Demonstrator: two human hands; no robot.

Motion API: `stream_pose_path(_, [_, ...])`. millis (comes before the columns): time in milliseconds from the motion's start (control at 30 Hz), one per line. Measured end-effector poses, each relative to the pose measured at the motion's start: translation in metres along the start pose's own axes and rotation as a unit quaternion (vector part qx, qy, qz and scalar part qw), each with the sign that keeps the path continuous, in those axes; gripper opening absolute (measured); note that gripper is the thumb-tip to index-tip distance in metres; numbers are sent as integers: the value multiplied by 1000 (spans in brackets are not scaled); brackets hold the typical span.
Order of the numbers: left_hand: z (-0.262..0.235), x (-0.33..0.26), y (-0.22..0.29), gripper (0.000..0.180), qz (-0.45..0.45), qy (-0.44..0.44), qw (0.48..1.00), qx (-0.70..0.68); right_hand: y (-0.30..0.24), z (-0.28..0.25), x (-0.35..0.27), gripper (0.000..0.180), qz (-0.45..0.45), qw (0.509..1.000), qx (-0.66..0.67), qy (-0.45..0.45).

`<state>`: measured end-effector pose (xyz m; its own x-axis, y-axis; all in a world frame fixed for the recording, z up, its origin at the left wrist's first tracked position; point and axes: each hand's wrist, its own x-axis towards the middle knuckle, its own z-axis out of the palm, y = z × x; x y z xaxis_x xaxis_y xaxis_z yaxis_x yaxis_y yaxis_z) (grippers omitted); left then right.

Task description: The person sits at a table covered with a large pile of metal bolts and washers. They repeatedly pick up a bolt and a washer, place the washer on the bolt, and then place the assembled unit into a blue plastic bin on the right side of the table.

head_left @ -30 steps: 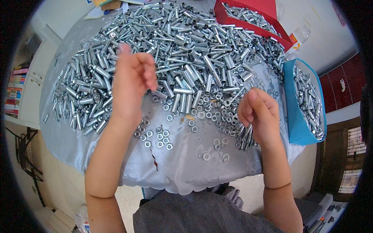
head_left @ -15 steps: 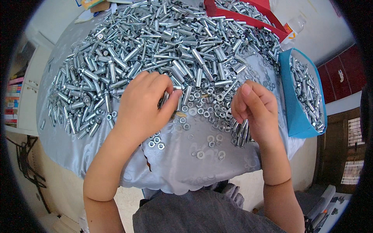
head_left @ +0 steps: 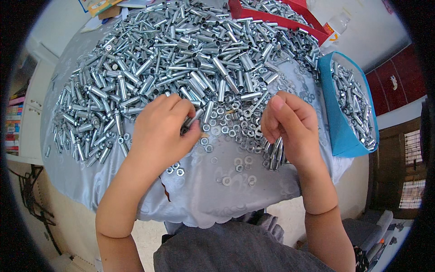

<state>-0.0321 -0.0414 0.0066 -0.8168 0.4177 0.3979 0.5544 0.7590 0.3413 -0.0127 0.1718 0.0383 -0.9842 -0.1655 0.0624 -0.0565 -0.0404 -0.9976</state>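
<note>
A large heap of silvery metal sleeves [head_left: 181, 59] covers the far half of a table under a shiny grey cloth [head_left: 199, 199]. My left hand [head_left: 161, 133] rests at the heap's near edge, fingers pinched on one metal sleeve [head_left: 194, 119]. My right hand [head_left: 290, 127] holds a bundle of several sleeves [head_left: 274, 154] that hang down from the palm. Between the hands lie many loose washers and nuts [head_left: 231, 131].
A blue box [head_left: 337, 122] holding sleeves stands at the right table edge. A red box [head_left: 272, 16] with more sleeves sits at the back right, a plastic bottle [head_left: 337, 25] beside it. Books fill a shelf [head_left: 13, 122] at the far left.
My left hand has come down from above the heap toward me and closed on a sleeve at the heap's near edge. My right hand has stayed in place with its bundle.
</note>
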Motion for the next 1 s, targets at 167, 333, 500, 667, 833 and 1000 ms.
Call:
stream_pose_path(167, [0,1,-1,18,7,12,1000,14,3,-4,0,31,1,1000,21,-15])
stream_pose_path(333, [-3,-1,-2,17,-1,-24,1000,14,5,-4,0,30,7,999,25,-24])
stream_pose_path(500, [1,-2,1,17,-13,-16,1000,-8,5,-5,0,29,10,999,7,-34])
stream_pose_path(667, [-1,1,5,14,-4,40,998,-44,6,-4,1,27,-5,1000,13,-19])
stream_pose_path(833, [-1,1,3,8,17,86,992,-89,12,-8,6,12,-89,977,-196,15])
stream_pose_path(1000, [3,-1,1,11,39,81,990,-110,11,-30,17,16,-193,887,-420,-2])
